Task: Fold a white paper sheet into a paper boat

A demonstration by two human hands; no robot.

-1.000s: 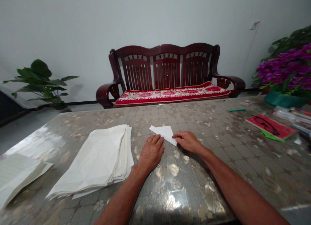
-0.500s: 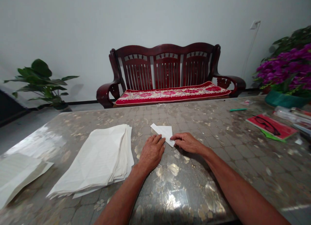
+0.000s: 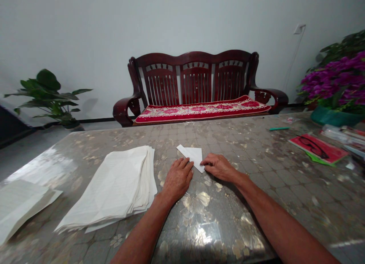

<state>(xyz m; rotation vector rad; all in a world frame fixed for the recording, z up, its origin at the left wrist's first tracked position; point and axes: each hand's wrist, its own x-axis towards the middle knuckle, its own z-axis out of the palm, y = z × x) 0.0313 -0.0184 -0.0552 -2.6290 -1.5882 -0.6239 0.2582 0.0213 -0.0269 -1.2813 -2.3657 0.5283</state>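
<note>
A small piece of white paper [image 3: 195, 154], folded into an angular shape with a pointed strip at its upper left, lies on the table. My left hand [image 3: 178, 176] rests flat, its fingertips on the paper's lower left edge. From the other side, my right hand [image 3: 219, 166] has its fingers curled, with thumb and forefinger pinching the paper's right edge. Left of my hands sits a stack of creased, lined white sheets [image 3: 114, 184].
More paper [image 3: 25, 203] lies at the far left of the patterned table [image 3: 131, 136]. On the right are a green pen [image 3: 279, 128], black-framed glasses [image 3: 315, 147] on a red booklet [image 3: 335, 152], and a teal pot [image 3: 333, 116] of purple flowers. A wooden bench [image 3: 196, 81] stands behind.
The fingers of my right hand have curled in a little more at the paper's edge. My left hand and the folded paper look almost unmoved.
</note>
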